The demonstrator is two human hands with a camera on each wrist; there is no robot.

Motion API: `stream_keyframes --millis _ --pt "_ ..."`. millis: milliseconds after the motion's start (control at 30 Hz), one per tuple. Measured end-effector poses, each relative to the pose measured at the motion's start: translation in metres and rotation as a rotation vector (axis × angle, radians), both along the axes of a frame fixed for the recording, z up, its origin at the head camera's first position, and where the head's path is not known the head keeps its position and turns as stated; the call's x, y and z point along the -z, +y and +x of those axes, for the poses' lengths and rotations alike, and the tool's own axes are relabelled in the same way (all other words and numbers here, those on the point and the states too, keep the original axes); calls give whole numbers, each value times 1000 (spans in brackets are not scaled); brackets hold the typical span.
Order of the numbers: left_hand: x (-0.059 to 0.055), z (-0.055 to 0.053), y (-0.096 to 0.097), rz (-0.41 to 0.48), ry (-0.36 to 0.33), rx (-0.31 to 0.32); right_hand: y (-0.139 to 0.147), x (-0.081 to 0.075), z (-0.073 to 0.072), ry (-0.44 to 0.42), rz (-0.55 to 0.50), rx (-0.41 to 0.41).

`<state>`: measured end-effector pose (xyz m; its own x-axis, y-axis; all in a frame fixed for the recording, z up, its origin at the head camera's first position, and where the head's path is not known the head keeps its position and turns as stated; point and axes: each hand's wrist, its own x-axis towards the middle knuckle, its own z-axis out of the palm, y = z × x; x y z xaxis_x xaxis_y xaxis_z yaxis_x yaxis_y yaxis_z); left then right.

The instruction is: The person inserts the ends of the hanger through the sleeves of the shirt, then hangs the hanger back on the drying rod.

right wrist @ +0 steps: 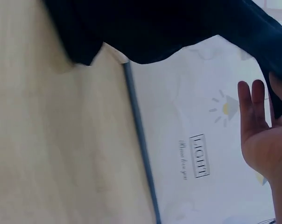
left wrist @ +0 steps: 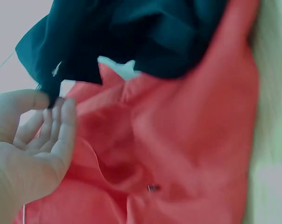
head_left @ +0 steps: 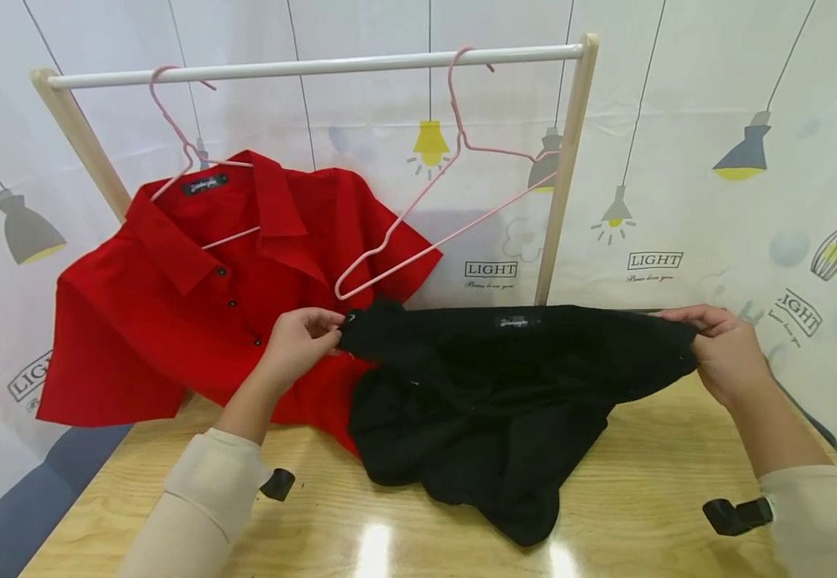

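Observation:
A black garment (head_left: 490, 401) with a small label at its top edge is stretched sideways above the table, its lower part hanging in folds. My left hand (head_left: 301, 345) pinches one end of that edge between thumb and fingers; the left wrist view shows the pinched corner close up. At the opposite end, my right hand (head_left: 729, 353) pinches the other corner. Behind the garment, a bare pink hanger (head_left: 418, 193) hangs tilted from the rail. To the left, a red short-sleeved shirt (head_left: 122, 281) with dark buttons hangs on another pink hanger (head_left: 170, 120).
A white rail (head_left: 360, 63) on wooden posts (head_left: 566, 177) spans the back of the wooden table (head_left: 649, 482). Behind it is a pale cloth (head_left: 714, 217) printed with lamps. The red shirt's lower part reaches the table, partly behind the black garment.

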<state>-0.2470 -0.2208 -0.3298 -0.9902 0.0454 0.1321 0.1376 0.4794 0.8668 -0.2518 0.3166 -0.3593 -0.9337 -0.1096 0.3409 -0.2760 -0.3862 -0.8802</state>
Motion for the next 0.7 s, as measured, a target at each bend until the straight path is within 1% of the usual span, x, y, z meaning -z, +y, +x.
stream_keyframes --millis 67,133,233,267,300,400,500,533,633,700 --pt "5 4 -8 -97 -18 65 1 9 0 27 51 -43" --pt "10 7 -14 -169 -35 146 1 18 1 55 111 -71" --pt "16 9 -19 -225 -67 259 2 29 2 77 233 -81" --pt "18 9 -19 -235 -77 282 2 31 2 83 277 -79" --pt "18 9 -18 -240 -90 295 1 32 3 89 361 -46" --pt "17 7 -17 -241 -113 304 2 30 6 127 652 52" --pt "9 5 -14 -205 -117 274 3 20 9 188 936 130" --pt "6 4 -13 -185 -111 261 4 15 10 199 988 143" --pt "-3 0 -6 -123 -90 204 1 3 12 204 1087 194" --pt "-7 -6 3 -89 -70 160 -3 -4 13 182 1142 239"
